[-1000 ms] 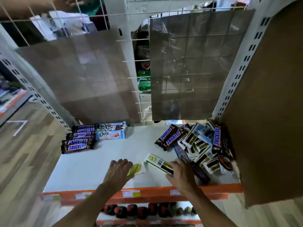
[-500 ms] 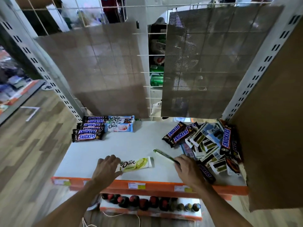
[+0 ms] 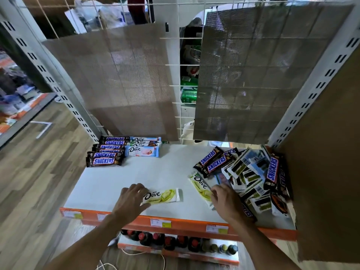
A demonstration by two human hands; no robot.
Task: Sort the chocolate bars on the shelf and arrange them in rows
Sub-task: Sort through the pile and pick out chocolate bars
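So, going left to right on the white shelf (image 3: pixel 155 172): at the back left corner I see a Snickers row (image 3: pixel 105 152), brown wrappers stacked neatly one in front of the other, and touching its right side a Dove stack (image 3: pixel 143 151) in pale blue wrappers. Near the front edge, the left hand (image 3: pixel 130 201) lies on the left end of a green Dove bar (image 3: pixel 163 195). The fingers are spread and laid over the wrapper, and the thumb runs along its near edge, so it's pressing rather than gripping. That bar sits flat and runs parallel to the orange price rail (image 3: pixel 185 224). A bit to the right is a second green Dove bar (image 3: pixel 201 189), angled with its far end pointing toward the back left. The right hand (image 3: pixel 226 201) has its fingers curled on the near half of it. I can't tell whether that bar is off the surface or not. Just beside it, filling the right side of the shelf, is the loose pile (image 3: pixel 251 176) of Snickers and Dove bars, overlapping at all angles, many face down. A cardboard sheet (image 3: pixel 327 172) stands against the far right. Bottles (image 3: pixel 175 242) line the shelf underneath.
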